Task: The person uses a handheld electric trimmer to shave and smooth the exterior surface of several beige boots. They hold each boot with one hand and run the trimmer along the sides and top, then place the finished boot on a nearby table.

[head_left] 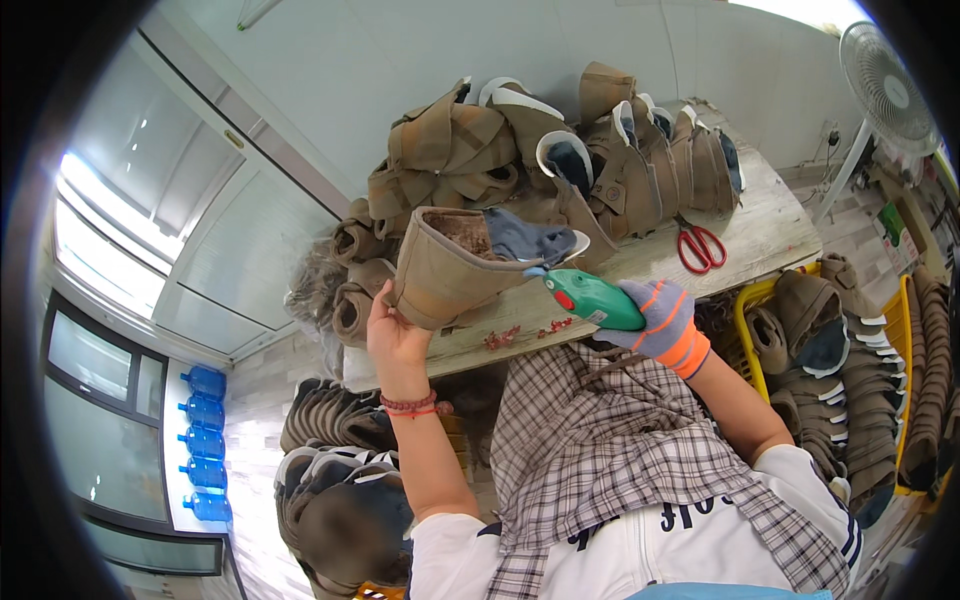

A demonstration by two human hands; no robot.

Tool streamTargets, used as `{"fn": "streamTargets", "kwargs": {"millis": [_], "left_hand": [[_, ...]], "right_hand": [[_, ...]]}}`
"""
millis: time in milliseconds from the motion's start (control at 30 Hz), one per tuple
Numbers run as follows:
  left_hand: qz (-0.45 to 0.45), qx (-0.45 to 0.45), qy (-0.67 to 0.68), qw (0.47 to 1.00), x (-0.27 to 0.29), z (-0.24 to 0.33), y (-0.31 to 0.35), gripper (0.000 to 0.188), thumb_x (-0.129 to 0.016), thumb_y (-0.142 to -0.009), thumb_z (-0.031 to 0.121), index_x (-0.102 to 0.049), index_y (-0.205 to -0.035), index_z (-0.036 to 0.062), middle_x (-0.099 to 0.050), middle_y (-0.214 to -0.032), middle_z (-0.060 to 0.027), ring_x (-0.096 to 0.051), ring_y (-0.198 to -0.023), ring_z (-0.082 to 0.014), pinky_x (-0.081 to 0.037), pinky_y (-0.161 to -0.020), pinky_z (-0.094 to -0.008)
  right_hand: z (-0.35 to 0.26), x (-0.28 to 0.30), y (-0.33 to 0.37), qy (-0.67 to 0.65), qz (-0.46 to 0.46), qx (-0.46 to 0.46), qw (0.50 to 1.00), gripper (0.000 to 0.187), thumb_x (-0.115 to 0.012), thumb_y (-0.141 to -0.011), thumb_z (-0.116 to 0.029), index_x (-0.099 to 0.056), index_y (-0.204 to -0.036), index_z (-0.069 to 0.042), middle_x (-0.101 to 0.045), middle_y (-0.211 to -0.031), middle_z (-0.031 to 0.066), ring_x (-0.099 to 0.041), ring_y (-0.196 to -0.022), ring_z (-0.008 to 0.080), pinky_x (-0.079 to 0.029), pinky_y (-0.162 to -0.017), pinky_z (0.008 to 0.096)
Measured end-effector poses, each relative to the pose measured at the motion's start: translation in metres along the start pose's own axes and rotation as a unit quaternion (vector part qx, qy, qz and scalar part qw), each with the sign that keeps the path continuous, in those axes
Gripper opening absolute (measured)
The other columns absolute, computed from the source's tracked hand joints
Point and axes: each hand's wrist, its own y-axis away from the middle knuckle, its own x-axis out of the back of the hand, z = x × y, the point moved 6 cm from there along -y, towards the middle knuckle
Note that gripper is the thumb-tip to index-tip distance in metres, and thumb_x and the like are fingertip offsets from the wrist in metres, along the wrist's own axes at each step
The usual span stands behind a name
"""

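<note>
My bare left hand (pixel 398 335) grips a tan-brown boot upper (pixel 445 285) from below and holds it up over the table's near edge. The upper's opening shows brown fuzzy lining, with a blue-grey lining and a white edge at its right end. In my right hand (pixel 665 325), which wears a grey and orange glove, is a green handheld power tool (pixel 592 300) with a red button. Its tip meets the upper's right edge; the exact contact is too small to make out. Red-handled scissors (pixel 700 248) lie on the table just beyond my right hand.
Uppers are heaped (pixel 450 145) along the back of the worn wooden table (pixel 775 215). Small red scraps (pixel 503 338) lie near its front edge. Yellow baskets (pixel 746 345) of stacked uppers stand at right, below a white fan (pixel 888 92). Blue water bottles (pixel 205 443) line the left.
</note>
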Motion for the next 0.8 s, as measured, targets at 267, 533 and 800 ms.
{"fn": "streamTargets", "kwargs": {"millis": [267,533,800], "left_hand": [[-0.055,-0.095,0.008,0.994,-0.034,-0.013,0.047,0.03,-0.049,-0.09,0.007,-0.051,-0.117,-0.0037,-0.055,-0.122,-0.016,-0.051,-0.116,-0.0297,-0.04,-0.101,-0.0461],[-0.127,-0.166,-0.006,0.978,-0.046,-0.039,0.075,0.039,-0.049,-0.088,0.004,-0.046,-0.126,-0.0037,-0.053,-0.126,-0.0137,-0.048,-0.12,-0.027,-0.034,-0.105,-0.0447],[-0.233,-0.217,-0.181,0.93,-0.046,-0.06,0.084,0.038,-0.051,-0.086,-0.004,-0.049,-0.124,-0.0029,-0.055,-0.124,-0.0135,-0.051,-0.116,-0.0243,-0.037,-0.103,-0.0417]], "right_hand": [[-0.02,0.009,-0.011,-0.054,0.006,0.002,0.999,0.055,-0.083,-0.058,-0.043,-0.063,-0.095,-0.007,-0.063,-0.068,0.0104,-0.059,-0.057,0.0294,-0.046,-0.05,0.0351],[-0.035,0.016,-0.014,-0.109,-0.002,-0.032,0.994,0.052,-0.083,-0.059,-0.039,-0.063,-0.094,-0.006,-0.064,-0.071,0.0112,-0.061,-0.062,0.0297,-0.049,-0.055,0.0348],[-0.037,0.016,-0.019,-0.175,-0.037,-0.097,0.979,0.049,-0.084,-0.06,-0.035,-0.064,-0.093,-0.005,-0.065,-0.075,0.013,-0.064,-0.066,0.03,-0.05,-0.059,0.0336]]}}
